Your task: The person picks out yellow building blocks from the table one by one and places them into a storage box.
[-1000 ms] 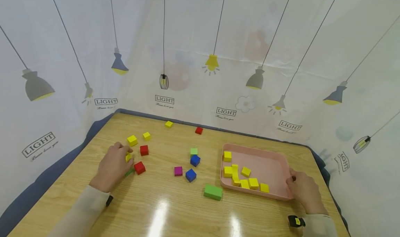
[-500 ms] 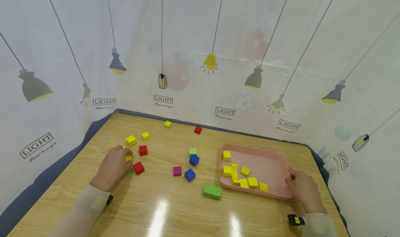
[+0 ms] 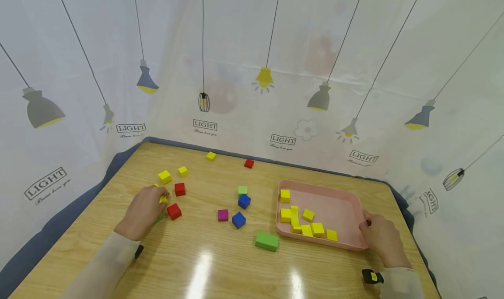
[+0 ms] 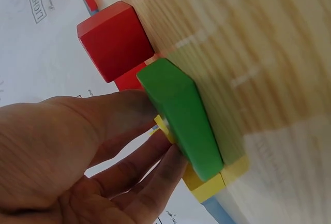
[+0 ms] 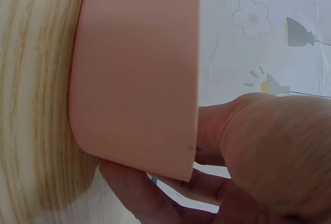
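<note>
Head view, left hand (image 3: 142, 212): thumb and fingertips pinch a yellow block (image 3: 163, 199) – it sits at the very tips, low over the table (image 3: 224, 268).
Near the pinch: a green block (image 3: 159, 217) beside the thumb, a red cube (image 3: 174, 211) just right of it, a second red cube (image 3: 180, 189) and two yellow cubes (image 3: 164, 177) farther off.
Right hand (image 3: 383, 240): grips the tray (image 3: 340, 211) by its right end.
Tray load: yellow pieces (image 3: 317, 230), mostly along the left and near sides – well apart from the left hand.
Between: a magenta cube (image 3: 222, 215), two blue cubes (image 3: 238, 220) and a lime cube (image 3: 242, 191); a green slab (image 3: 267, 241) lies just beside the tray's near left corner.
Left wrist view, pinch: the yellow block shows as a sliver between thumb and fingers, mostly hidden by the green block in front; whether the thumb touches the green block cannot be told.
Right wrist view, tray grip: the thumb passes behind the rim, a fingertip meets the tray's lower corner in view.
</note>
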The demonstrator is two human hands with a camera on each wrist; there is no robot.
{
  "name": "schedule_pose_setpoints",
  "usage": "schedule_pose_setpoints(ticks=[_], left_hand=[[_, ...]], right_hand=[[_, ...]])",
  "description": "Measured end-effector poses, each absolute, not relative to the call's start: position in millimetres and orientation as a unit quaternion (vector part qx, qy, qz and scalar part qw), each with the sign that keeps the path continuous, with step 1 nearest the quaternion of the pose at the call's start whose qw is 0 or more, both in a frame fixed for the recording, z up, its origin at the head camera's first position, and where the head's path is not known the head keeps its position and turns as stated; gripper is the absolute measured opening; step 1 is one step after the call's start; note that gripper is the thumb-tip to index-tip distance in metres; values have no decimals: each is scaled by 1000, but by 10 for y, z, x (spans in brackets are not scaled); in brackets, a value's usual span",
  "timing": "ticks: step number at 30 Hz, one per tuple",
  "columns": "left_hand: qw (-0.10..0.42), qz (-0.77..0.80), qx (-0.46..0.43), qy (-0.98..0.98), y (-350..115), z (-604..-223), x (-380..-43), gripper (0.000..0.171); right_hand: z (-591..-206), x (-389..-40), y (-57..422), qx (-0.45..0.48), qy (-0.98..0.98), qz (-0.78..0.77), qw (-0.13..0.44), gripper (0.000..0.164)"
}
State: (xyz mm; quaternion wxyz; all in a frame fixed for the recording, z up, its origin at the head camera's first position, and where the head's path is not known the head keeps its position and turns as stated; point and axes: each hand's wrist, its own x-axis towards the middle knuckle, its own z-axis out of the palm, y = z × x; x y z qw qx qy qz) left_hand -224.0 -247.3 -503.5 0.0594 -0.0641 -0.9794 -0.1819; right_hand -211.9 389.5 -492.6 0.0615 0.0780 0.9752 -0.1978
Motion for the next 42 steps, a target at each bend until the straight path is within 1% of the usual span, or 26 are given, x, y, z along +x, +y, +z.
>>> schedule_pose_setpoints(ticks=[11,17,21,27,34,42], left_hand=[[62,-203,-55,-976,-2421,-4974,-2231,30],[74,-207,-49,-974,-2345,-4905,-2250,34],[90,-208,-59,-972,-2235,-4865,-2284,35],[119,-225,-96,-962,-1994,-4804,-2311,35],[120,-217,-125,-961,-1611,-4769,-2336,32],[115,-228,-188,-948,-1076,-4785,-2424,33]], right_hand=[[-4945,-2127,3908,75,976,-197,59,52],[-4937,-2133,3909,74,976,-198,61,52],[-4937,-2137,3909,78,975,-197,63,52],[-4944,-2127,3908,78,975,-198,57,52],[-4915,-2123,3889,75,975,-201,56,52],[-4941,-2134,3913,76,975,-200,60,52]])
